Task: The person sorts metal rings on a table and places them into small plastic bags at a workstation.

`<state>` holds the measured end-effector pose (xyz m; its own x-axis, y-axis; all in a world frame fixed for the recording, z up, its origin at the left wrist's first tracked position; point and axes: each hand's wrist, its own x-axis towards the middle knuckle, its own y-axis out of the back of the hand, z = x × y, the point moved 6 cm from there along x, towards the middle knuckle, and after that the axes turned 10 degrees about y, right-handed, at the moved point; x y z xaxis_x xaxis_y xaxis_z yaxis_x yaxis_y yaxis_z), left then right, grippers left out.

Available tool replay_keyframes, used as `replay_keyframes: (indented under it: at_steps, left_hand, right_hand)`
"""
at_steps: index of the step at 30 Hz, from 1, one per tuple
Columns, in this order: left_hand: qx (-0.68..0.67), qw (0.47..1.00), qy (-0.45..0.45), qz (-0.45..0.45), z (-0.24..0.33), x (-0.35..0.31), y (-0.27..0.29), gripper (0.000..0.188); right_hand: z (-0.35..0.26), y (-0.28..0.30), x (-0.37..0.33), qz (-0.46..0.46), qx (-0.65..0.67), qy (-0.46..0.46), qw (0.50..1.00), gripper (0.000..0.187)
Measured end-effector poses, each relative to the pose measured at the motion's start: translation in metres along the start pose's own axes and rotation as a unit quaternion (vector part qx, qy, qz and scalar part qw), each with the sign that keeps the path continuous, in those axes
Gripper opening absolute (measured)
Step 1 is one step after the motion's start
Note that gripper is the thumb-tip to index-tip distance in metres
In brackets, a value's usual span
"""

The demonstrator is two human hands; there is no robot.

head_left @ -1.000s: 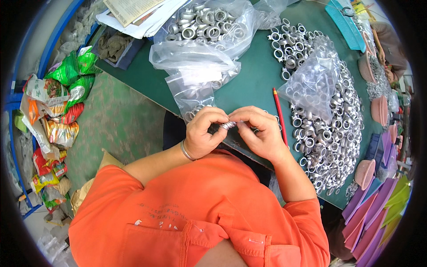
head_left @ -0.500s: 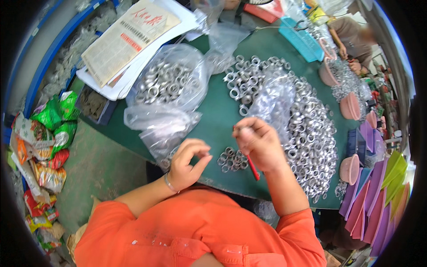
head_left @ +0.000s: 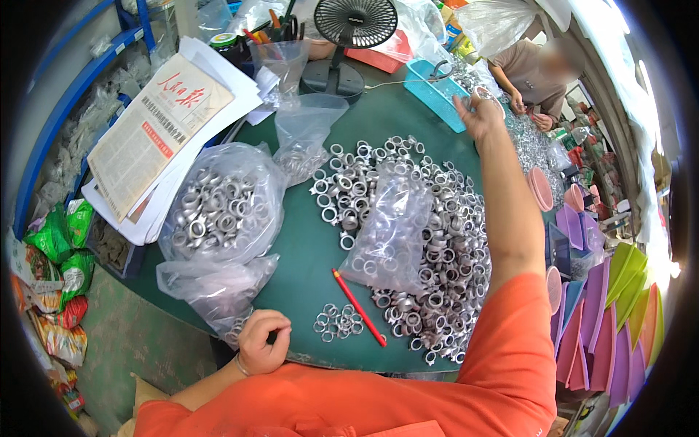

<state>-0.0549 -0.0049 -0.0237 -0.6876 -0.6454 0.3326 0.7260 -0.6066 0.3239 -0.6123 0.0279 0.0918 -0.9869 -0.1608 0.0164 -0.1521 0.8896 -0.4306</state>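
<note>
My right hand (head_left: pixel 480 118) is stretched far forward over the near rim of a turquoise basket (head_left: pixel 437 91), its fingers apart. A pink bowl (head_left: pixel 498 104) shows just behind it. Close to the table's front edge, my left hand (head_left: pixel 263 342) is loosely curled, with a gap between thumb and fingers and nothing visible in it. A red pencil (head_left: pixel 358 306) lies slantwise on the table. To its left is a small group of metal rings (head_left: pixel 337 323). A large heap of similar rings (head_left: pixel 444 269) spreads on the right, partly under a clear plastic bag (head_left: pixel 386 233).
An open plastic bag of rings (head_left: pixel 222 211) stands at left, beside newspapers (head_left: pixel 156 138). A black fan (head_left: pixel 353 36) stands at the back. A co-worker (head_left: pixel 531 80) sits at the far right. Colourful plastic bins (head_left: pixel 601 320) are stacked on the right.
My right hand has left the red pencil, now lying on the table, and reached far forward to the right. My left hand has drawn back and curled. The view has tilted forward.
</note>
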Motion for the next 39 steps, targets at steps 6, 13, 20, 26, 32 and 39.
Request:
replay_keyframes:
  at_steps: [6,13,20,26,32,39]
  left_hand:
    - [-0.017,1.0,0.007,-0.001,-0.007,-0.002,-0.005,0.018]
    - [-0.022,1.0,0.009,-0.017,0.0,0.005,-0.007,0.014]
    - [0.007,0.993,-0.103,0.054,0.029,-0.021,0.017,0.014]
    - [0.132,0.925,0.15,0.324,0.028,-0.165,0.137,0.012]
    - [0.047,0.683,0.424,0.592,0.026,-0.403,0.206,0.015]
    - [0.218,0.436,0.472,0.735,0.07,-0.573,0.212,0.01]
  right_hand:
    - [-0.007,0.094,0.172,-0.021,0.048,0.016,0.998,0.034]
    - [-0.021,0.017,-0.032,-0.165,-0.186,0.074,0.966,0.035]
    - [-0.018,-0.046,-0.313,-0.559,-0.279,0.142,0.768,0.022]
    - [0.023,-0.091,-0.553,-0.761,-0.044,0.212,0.611,0.011]
    - [0.129,-0.093,-0.664,-0.815,-0.028,0.256,0.519,0.012]
    - [0.235,-0.076,-0.631,-0.825,-0.107,0.361,0.421,0.012]
